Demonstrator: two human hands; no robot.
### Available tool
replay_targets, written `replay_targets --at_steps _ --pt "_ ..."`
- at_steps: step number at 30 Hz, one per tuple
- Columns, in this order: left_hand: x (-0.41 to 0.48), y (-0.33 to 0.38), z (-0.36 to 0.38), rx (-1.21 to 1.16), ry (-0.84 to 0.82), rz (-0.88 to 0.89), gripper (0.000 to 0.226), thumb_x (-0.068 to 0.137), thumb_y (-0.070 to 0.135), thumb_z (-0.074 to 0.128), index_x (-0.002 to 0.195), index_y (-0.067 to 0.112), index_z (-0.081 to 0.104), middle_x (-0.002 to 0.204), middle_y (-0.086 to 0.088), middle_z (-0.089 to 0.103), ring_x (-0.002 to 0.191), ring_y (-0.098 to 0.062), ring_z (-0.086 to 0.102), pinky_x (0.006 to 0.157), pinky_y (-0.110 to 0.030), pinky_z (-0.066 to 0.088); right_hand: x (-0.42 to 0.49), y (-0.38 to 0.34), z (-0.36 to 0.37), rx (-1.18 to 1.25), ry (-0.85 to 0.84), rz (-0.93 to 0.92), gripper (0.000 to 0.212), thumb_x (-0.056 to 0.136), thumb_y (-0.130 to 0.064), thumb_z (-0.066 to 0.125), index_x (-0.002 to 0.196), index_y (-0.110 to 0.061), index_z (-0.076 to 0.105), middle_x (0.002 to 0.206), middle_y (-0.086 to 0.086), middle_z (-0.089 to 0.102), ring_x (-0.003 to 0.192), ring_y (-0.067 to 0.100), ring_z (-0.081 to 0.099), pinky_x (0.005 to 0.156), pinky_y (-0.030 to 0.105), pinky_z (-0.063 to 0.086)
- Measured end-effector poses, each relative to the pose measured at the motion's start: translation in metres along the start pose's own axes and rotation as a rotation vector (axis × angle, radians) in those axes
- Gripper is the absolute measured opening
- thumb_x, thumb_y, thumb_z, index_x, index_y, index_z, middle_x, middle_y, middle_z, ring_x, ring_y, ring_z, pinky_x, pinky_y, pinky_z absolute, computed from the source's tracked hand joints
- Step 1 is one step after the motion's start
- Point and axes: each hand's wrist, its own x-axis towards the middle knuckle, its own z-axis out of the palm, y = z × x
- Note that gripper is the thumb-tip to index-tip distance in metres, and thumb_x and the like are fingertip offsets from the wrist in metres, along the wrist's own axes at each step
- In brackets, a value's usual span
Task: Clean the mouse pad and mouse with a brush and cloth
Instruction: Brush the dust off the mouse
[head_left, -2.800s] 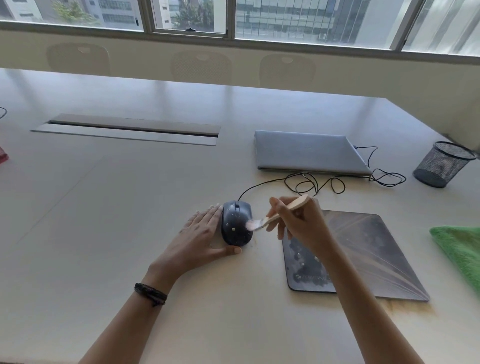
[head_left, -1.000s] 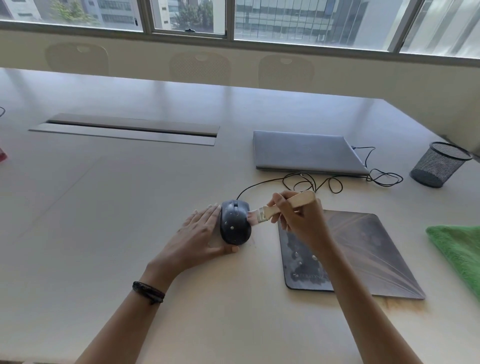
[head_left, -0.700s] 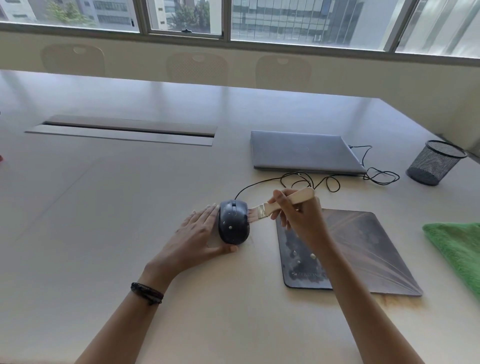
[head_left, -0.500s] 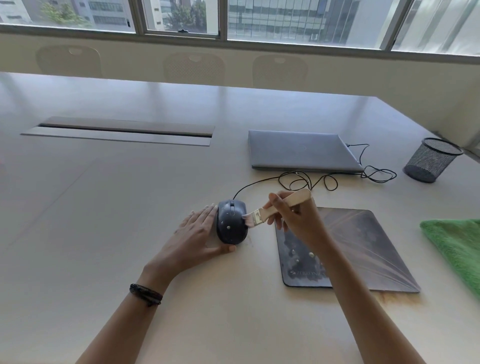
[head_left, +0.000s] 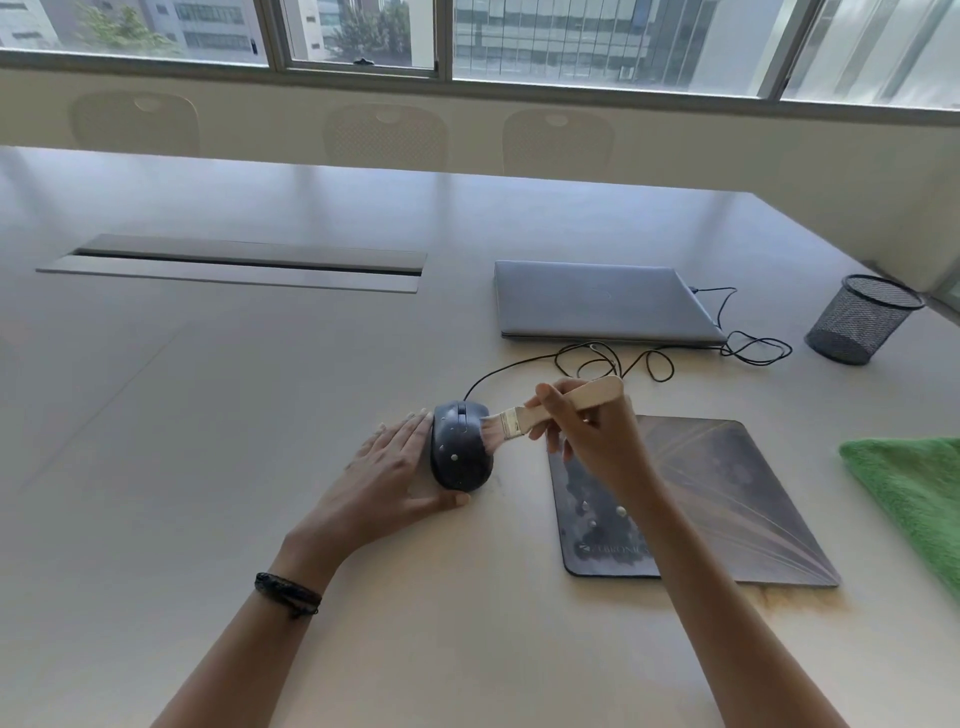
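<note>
fingers (head_left: 555, 404) grip brush (head_left: 512, 422), lying crosswise, bristles left on mouse (head_left: 457, 454)

Wooden-handled brush (head_left: 558, 408), fluffy cloth (head_left: 914, 499), wire-mesh cup (head_left: 860, 322), smooth table (head_left: 208, 415).

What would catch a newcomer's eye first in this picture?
At the centre, the right hand holds a wooden-handled flat brush, bristles on a dark blue corded mouse that the left hand steadies. A bright green cloth lies at the right edge, beyond a dark rectangular mouse pad.

cloth (head_left: 909, 499) cut off, mouse pad (head_left: 727, 493) part-hidden
</note>
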Motion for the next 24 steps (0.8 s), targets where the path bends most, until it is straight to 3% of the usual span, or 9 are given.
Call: replay_targets --at_steps 4,10,15,18,21,24 --pt "0.0 -0.0007 0.0008 -0.003 0.003 0.004 0.103 0.073 0.075 0.045 0.15 0.017 0.008 0.158 0.002 0.011 0.145 -0.007 0.006 0.114 -0.022 -0.002 0.0001 -0.0003 -0.0011 0.026 -0.094 -0.009 0.029 0.086 -0.04 0.052 0.08 -0.016 0.068 0.063 -0.001 0.069 0.046 0.011 0.061 0.037 0.017 0.045" --pt "0.0006 -0.0016 0.0004 0.005 0.002 0.002 0.105 0.071 0.079 0.04 0.149 0.018 0.009 0.158 0.002 0.012 0.145 -0.007 0.007 0.114 -0.021 -0.002 0.0017 0.0009 0.0009 0.008 -0.032 -0.014 0.03 0.083 -0.045 0.051 0.083 -0.019 0.067 0.066 -0.005 0.069 0.047 0.008 0.06 0.036 0.016 0.044" --pt "-0.0005 0.0003 -0.0025 0.02 -0.022 -0.015 0.131 0.046 0.098 0.009 0.15 0.017 0.007 0.158 0.003 0.01 0.145 -0.007 0.006 0.114 -0.021 -0.003 -0.0007 0.0004 -0.003 0.041 -0.129 0.064 0.026 0.088 -0.037 0.053 0.077 -0.02 0.068 0.06 0.001 0.068 0.044 0.01 0.058 0.039 0.015 0.045" --pt "-0.0007 0.0007 -0.0026 0.008 -0.012 -0.019 0.125 0.05 0.094 0.018 0.15 0.018 0.009 0.158 0.003 0.012 0.145 -0.007 0.008 0.115 -0.022 -0.001 -0.0004 0.0008 -0.0032 -0.022 -0.055 0.037 0.022 0.09 -0.028 0.054 0.078 -0.016 0.068 0.06 -0.002 0.068 0.042 0.008 0.057 0.038 0.014 0.044" --pt "-0.0017 0.0005 -0.0029 -0.002 -0.027 -0.026 0.132 0.045 0.099 0.009 0.15 0.019 0.009 0.158 0.003 0.012 0.145 -0.007 0.008 0.115 -0.022 0.0 0.0003 -0.0005 -0.0026 -0.08 0.021 0.002 0.022 0.091 -0.024 0.054 0.084 -0.009 0.069 0.065 0.001 0.069 0.043 0.008 0.057 0.038 0.013 0.043" --pt "-0.0022 -0.0004 -0.0016 -0.031 -0.008 -0.052 0.114 0.062 0.092 0.014 0.149 0.019 0.009 0.158 0.003 0.012 0.144 -0.006 0.008 0.114 -0.021 0.001 0.0006 -0.0024 -0.0078 -0.079 0.172 0.01 0.018 0.092 -0.021 0.054 0.087 -0.011 0.068 0.069 0.001 0.069 0.043 0.006 0.057 0.039 0.011 0.041"
